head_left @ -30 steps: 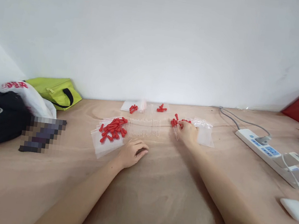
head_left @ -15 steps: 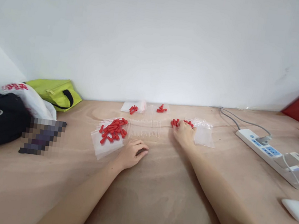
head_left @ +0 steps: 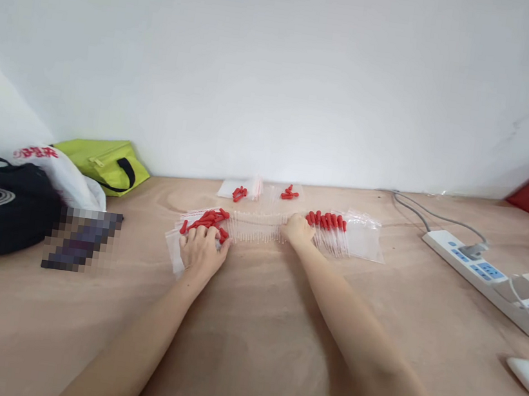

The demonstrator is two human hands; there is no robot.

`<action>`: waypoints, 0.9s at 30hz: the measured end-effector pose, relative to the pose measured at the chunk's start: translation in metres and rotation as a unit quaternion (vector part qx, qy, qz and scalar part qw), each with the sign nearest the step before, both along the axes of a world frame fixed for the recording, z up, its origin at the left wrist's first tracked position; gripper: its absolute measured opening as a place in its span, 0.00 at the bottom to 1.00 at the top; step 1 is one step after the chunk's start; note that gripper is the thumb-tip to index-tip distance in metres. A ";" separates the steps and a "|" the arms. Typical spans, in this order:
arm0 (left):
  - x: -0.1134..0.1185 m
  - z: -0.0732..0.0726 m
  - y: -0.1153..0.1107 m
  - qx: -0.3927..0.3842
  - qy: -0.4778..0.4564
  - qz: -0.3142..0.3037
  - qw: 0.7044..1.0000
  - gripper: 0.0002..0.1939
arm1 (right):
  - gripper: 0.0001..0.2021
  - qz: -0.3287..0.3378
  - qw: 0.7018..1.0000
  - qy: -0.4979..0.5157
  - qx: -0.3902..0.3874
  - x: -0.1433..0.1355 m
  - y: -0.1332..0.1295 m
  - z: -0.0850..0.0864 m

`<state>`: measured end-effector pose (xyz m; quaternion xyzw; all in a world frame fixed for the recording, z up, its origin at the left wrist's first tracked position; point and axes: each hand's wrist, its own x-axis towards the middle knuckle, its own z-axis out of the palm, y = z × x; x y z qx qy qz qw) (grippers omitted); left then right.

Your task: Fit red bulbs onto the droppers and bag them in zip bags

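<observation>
fingers of the left hand (head_left: 202,253) in the head view curve over the loose red bulbs (head_left: 210,218), twelve o'clock from its knuckles; whether they grip one, i cannot tell. the right hand (head_left: 298,231) has curled fingers, grip hidden, bare clear tubes (head_left: 256,228) at nine o'clock, bulb-topped tubes (head_left: 329,223) at three.

The left hand (head_left: 201,253) touches a pile of red bits (head_left: 210,218). The right hand (head_left: 298,230) is between see-through thin sticks (head_left: 258,228) and sticks with red tops (head_left: 326,222). 2 little red heaps (head_left: 289,193) lie near the white wall (head_left: 280,77).
</observation>
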<state>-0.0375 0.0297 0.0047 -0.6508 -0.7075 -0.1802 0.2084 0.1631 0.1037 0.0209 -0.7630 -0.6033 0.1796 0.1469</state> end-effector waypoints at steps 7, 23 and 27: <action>-0.002 -0.001 0.001 -0.016 0.050 0.025 0.998 0.16 | 0.12 0.006 1.000 0.020 0.007 0.000 0.000 -0.002; 0.045 0.002 -0.026 -0.062 -0.037 -0.317 0.946 0.03 | 0.11 0.315 0.884 -0.002 0.345 0.077 -0.090 -0.042; 0.044 0.000 -0.024 -0.098 -0.089 -0.319 0.938 0.07 | 0.11 0.341 0.881 -0.022 0.328 0.072 -0.096 -0.040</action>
